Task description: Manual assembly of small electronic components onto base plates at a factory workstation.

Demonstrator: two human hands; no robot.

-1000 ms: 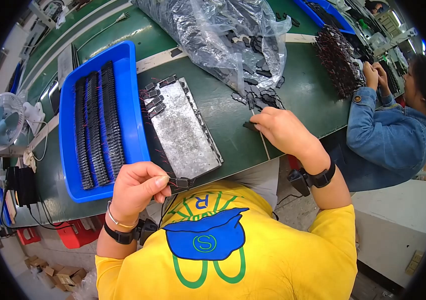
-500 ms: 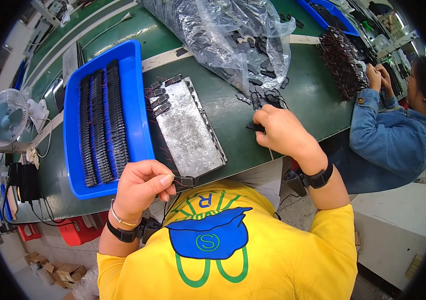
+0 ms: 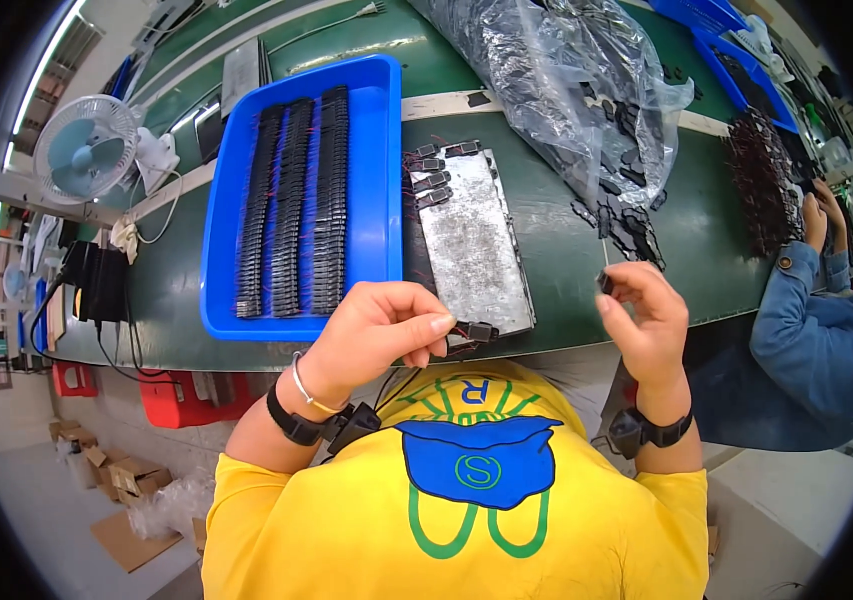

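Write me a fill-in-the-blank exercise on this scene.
1. The tray holds ____ rows of parts.
2. In the picture, the plate lies on the tray's ____ side.
3. The right hand holds a piece coloured ____.
4. The fan stands on the tray's ____ side.

Missing words: three; right; black; left.

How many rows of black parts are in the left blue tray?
3: a left row, a middle row and a right row, side by side in the blue tray.

The yellow shirt [image 3: 316, 520] has a blue letter [image 3: 476, 391] and, on its blue patch [image 3: 526, 460], a green letter [image 3: 477, 471] in a green ring [image 3: 456, 471].
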